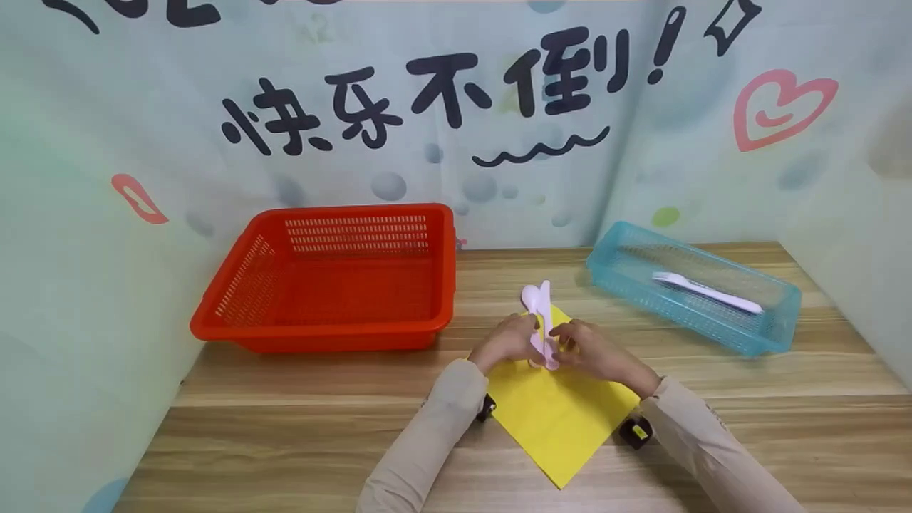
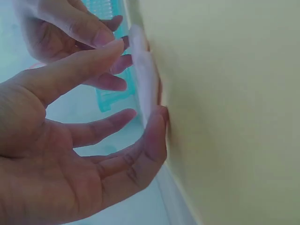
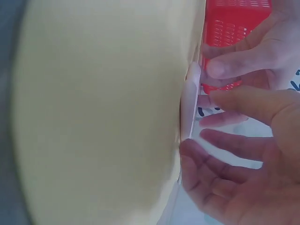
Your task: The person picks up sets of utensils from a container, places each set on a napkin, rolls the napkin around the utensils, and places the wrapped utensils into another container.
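On a yellow napkin, laid cornerwise on the table, a pale pink spoon and a pale pink knife lie close together, their far ends past the napkin's edge. My left hand is at the left side of the handles, and my right hand is at the right. In the left wrist view, the left fingertips are right at the cutlery, the thumb raised off it. The right wrist view shows the right fingertips beside the handle ends, thumb also lifted. Neither hand grips the pieces.
A red plastic basket stands at the back left. At the back right is a blue basket with a pale pink fork in it. The wooden table meets a printed cloth backdrop behind.
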Tool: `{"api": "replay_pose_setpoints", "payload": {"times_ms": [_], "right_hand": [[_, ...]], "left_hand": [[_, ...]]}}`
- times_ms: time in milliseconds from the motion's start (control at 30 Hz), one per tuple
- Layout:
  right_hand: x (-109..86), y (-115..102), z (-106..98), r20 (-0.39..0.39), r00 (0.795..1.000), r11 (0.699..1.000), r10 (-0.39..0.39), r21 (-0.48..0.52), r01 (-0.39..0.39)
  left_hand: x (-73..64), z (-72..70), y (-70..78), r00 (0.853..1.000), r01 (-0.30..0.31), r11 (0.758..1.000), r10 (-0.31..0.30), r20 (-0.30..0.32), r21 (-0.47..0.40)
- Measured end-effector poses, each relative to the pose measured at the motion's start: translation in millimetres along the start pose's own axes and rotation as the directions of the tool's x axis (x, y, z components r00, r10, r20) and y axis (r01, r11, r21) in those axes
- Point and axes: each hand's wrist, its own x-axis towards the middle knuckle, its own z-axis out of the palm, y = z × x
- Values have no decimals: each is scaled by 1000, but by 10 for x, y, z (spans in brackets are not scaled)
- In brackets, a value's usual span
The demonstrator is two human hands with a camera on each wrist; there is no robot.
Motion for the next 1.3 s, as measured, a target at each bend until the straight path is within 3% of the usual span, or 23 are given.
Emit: {"api": "replay_pose_setpoints", "payload": {"times_ms": [100, 233, 367, 433, 567, 700, 767, 867, 1033, 1233, 1300], "right_hand": [[-1, 12, -10, -54, 998, 999, -43, 18, 44], [-4, 23, -52, -57, 997, 996, -54, 64, 57], [-27, 44, -125, -48, 998, 995, -43, 85, 47], [-44, 57, -172, -54, 998, 995, -40, 90, 45], [-79, 76, -281, -80, 996, 994, -38, 100, 46], [-129, 109, -397, -123, 992, 995, -38, 85, 49], [-158, 137, -455, -140, 990, 996, -32, 72, 43], [-215, 197, -542, -161, 987, 998, -10, 59, 20], [-306, 360, -691, -243, 969, 999, 42, 14, -40], [-396, 581, -885, -366, 913, 982, 181, 16, -188], [-436, 650, -953, -387, 889, 967, 245, 35, -251]], "left_hand": [[-16, -58, -3, 1000, -29, 999, 29, -11, 14], [-20, -117, 5, 997, -70, 997, 69, -45, -14], [12, -112, 26, 979, -161, 984, 149, -136, -81], [44, -94, 47, 960, -222, 969, 198, -199, -106], [124, -55, 117, 900, -337, 933, 280, -334, -128], [212, -14, 225, 843, -419, 894, 319, -434, -156], [254, 12, 291, 825, -444, 879, 324, -463, -177], [313, 63, 396, 818, -460, 862, 318, -479, -212], [420, 161, 550, 834, -451, 846, 286, -472, -284], [546, 243, 751, 846, -434, 837, 252, -470, -332], [590, 274, 821, 858, -420, 832, 233, -459, -362]]}}
